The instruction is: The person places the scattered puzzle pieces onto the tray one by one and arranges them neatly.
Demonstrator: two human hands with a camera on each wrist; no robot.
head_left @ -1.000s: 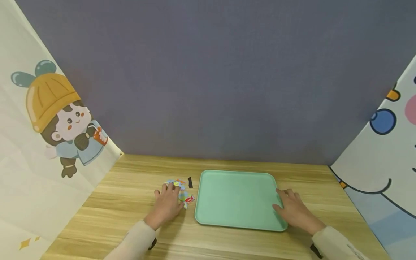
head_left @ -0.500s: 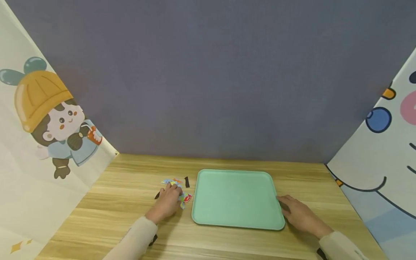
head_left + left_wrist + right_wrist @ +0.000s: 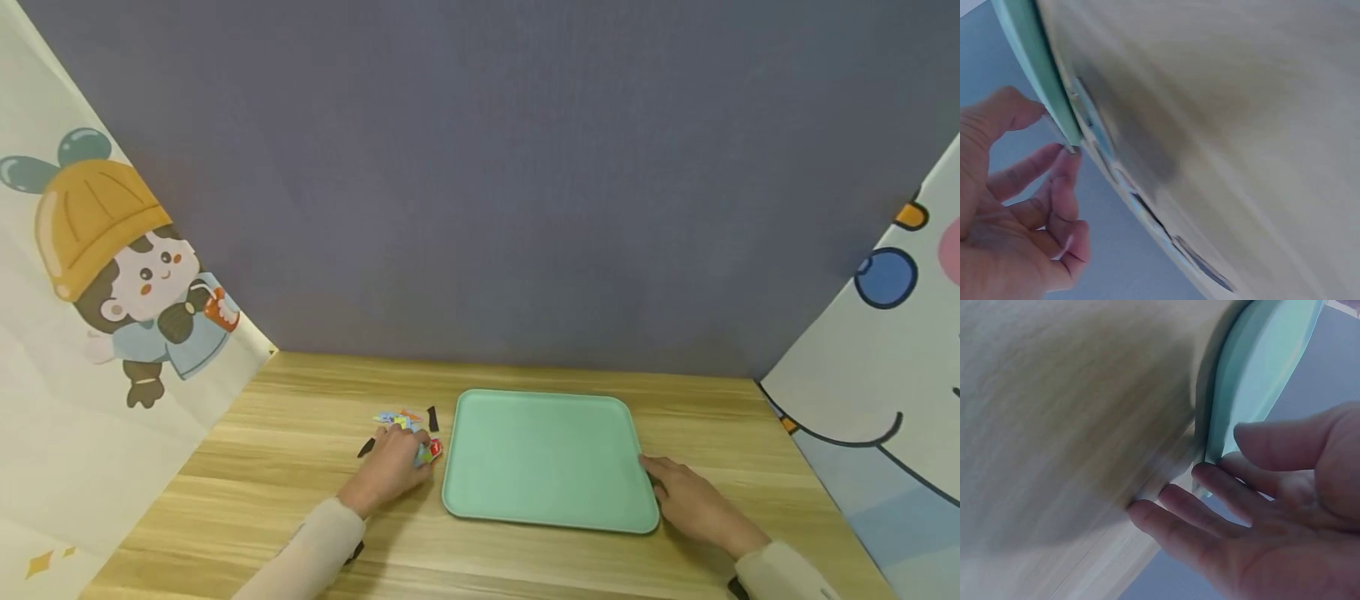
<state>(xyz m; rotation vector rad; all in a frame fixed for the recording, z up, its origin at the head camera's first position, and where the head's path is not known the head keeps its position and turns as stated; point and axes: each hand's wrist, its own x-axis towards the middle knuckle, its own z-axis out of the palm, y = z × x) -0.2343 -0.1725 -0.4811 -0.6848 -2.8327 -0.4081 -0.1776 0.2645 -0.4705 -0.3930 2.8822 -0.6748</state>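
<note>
My left hand point(image 3: 390, 468) is at the left of the green tray point(image 3: 551, 518), over a small heap of flat colourful pieces point(image 3: 397, 419). Between its thumb and a fingertip it pinches a thin flat piece point(image 3: 1059, 132), seen nearly edge-on in the left wrist view. A red and green part of a colourful piece point(image 3: 433, 451) shows beside those fingers in the head view. At the tray's right edge lies my right hand point(image 3: 693, 504), fingers extended beside the rim. In the right wrist view its thumb stands over the tray's side and it grips nothing.
On the wooden table point(image 3: 285, 450) lie two small black strips, one behind the heap point(image 3: 432, 418) and one left of the left hand point(image 3: 366, 447). A grey wall panel point(image 3: 480, 183) stands behind the table, with printed cloths at both sides.
The left hand's fingers have drawn together on a flat piece, and the red and green part has shifted slightly. The right hand has moved back from over the tray to its right edge.
</note>
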